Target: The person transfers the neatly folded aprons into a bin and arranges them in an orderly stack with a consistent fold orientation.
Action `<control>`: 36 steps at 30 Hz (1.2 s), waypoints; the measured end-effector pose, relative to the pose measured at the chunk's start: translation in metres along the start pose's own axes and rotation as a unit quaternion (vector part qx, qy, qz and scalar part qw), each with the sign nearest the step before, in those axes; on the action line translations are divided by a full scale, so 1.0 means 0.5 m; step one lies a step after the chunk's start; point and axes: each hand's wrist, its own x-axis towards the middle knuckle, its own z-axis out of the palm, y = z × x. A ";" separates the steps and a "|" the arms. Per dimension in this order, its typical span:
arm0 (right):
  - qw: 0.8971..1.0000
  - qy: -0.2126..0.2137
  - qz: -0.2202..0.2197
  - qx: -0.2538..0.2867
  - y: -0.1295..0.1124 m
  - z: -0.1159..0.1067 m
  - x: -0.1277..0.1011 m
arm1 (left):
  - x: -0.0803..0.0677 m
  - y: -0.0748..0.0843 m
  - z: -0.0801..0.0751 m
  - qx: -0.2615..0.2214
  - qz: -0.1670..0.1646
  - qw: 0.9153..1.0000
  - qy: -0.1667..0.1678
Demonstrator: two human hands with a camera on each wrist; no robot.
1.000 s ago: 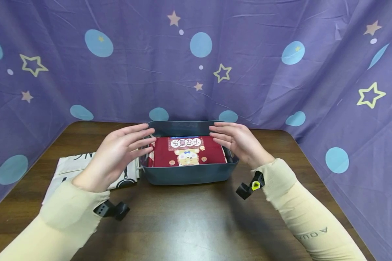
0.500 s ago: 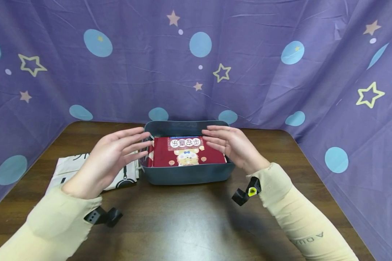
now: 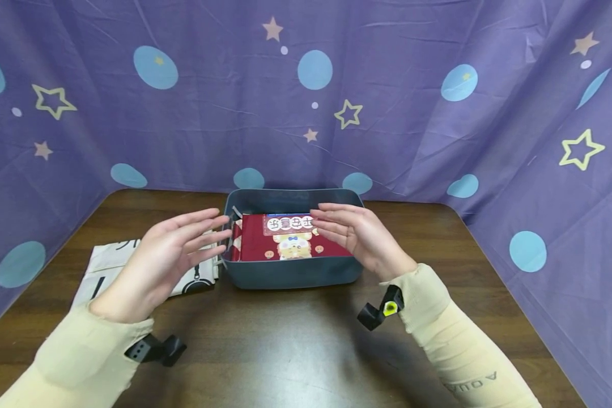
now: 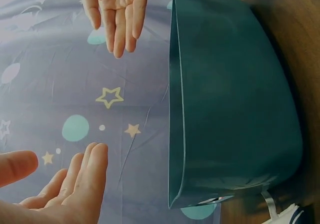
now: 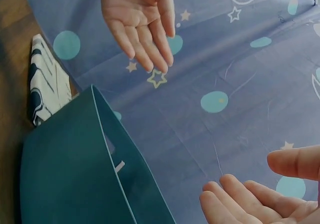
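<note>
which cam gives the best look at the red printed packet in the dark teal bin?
Head view: the red printed packet lies flat inside the dark teal plastic bin, label and cartoon face visible. Both wrist views show only the bin's outer wall; the packet is hidden.

Both open hands, left hand and right hand, flank the grey bin.

Both arms are wearing snug cream sleeves running down to the wrists; the right sleeve is showing faint grey lettering along the forearm. A small black camera mount is hanging under the left wrist, and the right mount is carrying a yellow-green dot
</note>
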 end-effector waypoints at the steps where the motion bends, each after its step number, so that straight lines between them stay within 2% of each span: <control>1: 1.000 -0.002 -0.002 0.004 0.002 0.001 -0.002 | -0.002 -0.001 -0.001 -0.003 0.001 1.000 -0.001; 8: 1.000 -0.018 -0.008 0.004 0.019 0.015 -0.013 | -0.011 -0.008 -0.013 -0.032 0.001 0.999 -0.003; 14: 0.999 -0.034 -0.017 -0.001 0.036 0.025 -0.022 | -0.020 -0.016 -0.025 -0.017 -0.015 1.000 0.000; 18: 0.999 -0.040 -0.012 0.013 0.047 0.031 -0.028 | -0.026 -0.027 -0.036 -0.033 -0.023 0.999 0.002; 25: 0.999 -0.036 -0.013 0.031 0.070 0.038 -0.027 | -0.037 -0.045 -0.053 -0.088 -0.008 0.996 -0.007; 29: 0.999 -0.036 -0.014 0.027 0.082 0.041 -0.026 | -0.042 -0.056 -0.061 -0.093 -0.001 0.996 -0.015; 36: 0.998 -0.037 -0.016 0.040 0.099 0.048 -0.022 | -0.049 -0.073 -0.079 -0.090 -0.007 0.996 -0.014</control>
